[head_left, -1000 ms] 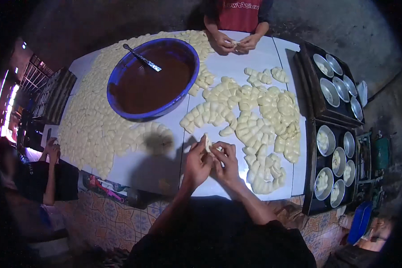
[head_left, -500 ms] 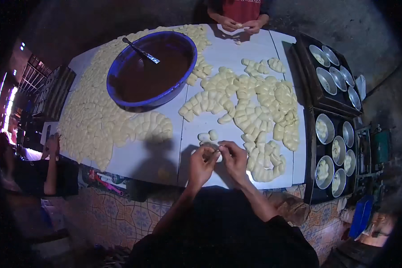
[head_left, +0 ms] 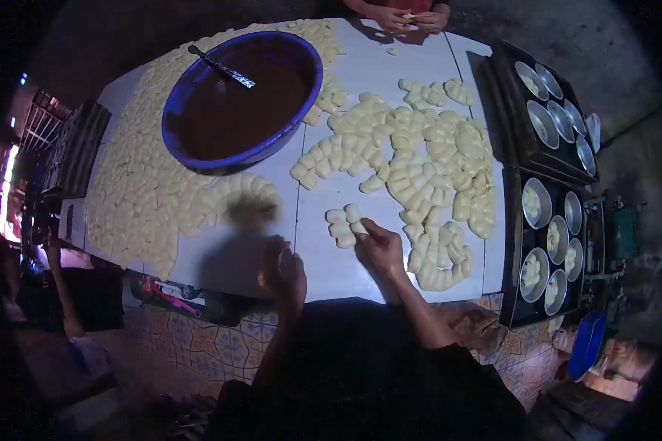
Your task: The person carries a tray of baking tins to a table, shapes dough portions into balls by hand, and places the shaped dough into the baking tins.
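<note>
A small cluster of pale dough pieces [head_left: 339, 228] lies on the white tabletop in front of me. My right hand [head_left: 382, 251] reaches to its right side, thumb and fingers closed on one small dough piece [head_left: 358, 228] that touches the others. Over the near table edge, left of the cluster, my left hand [head_left: 283, 275] is raised in shadow with its fingers loosely apart. I see nothing in it. Curved rows of dough pieces [head_left: 423, 180] cover the table beyond and right of my right hand.
A blue basin [head_left: 168, 140] of brown filling with a metal-ended utensil [head_left: 224, 67] stands at the far left, amid many flat dough pieces [head_left: 136, 198]. Dark trays [head_left: 518, 294] at right carry round metal tins [head_left: 535, 275]. A co-worker's hands [head_left: 415, 20] handle dough across the table; another person is at left.
My hands were together over the cluster. The left has moved away left and nearer to me; the right has lowered to place its fingers on a dough piece. The whole view has shifted slightly.
</note>
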`<state>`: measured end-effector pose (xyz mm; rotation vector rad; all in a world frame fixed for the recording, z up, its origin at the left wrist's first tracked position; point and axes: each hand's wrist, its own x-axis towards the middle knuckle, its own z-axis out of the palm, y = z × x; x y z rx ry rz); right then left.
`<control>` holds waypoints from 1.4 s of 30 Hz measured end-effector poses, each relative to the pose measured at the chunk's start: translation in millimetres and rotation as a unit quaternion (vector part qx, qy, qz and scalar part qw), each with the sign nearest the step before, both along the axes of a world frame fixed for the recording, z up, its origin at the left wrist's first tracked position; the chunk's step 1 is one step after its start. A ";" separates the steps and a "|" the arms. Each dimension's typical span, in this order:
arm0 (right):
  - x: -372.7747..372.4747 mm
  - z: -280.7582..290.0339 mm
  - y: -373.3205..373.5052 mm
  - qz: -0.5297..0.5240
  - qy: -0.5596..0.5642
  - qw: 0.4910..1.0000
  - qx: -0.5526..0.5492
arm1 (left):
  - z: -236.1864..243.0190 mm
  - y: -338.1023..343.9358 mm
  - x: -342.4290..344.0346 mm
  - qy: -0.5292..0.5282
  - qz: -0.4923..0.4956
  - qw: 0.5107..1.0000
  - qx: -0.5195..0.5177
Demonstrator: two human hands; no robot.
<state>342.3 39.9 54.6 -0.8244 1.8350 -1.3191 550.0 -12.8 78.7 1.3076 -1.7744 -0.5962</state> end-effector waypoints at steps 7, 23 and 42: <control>-8.0 13.7 2.7 0.073 0.125 0.989 -0.014 | -37.5 22.1 69.7 -0.244 0.002 0.970 -0.009; 55.6 106.6 -17.1 0.140 0.051 0.975 -0.166 | 54.0 13.1 -22.2 0.419 -0.143 0.869 0.219; -21.0 58.7 -45.9 0.223 -0.309 0.899 -0.218 | 108.3 -200.6 -108.2 0.397 -0.200 0.851 0.281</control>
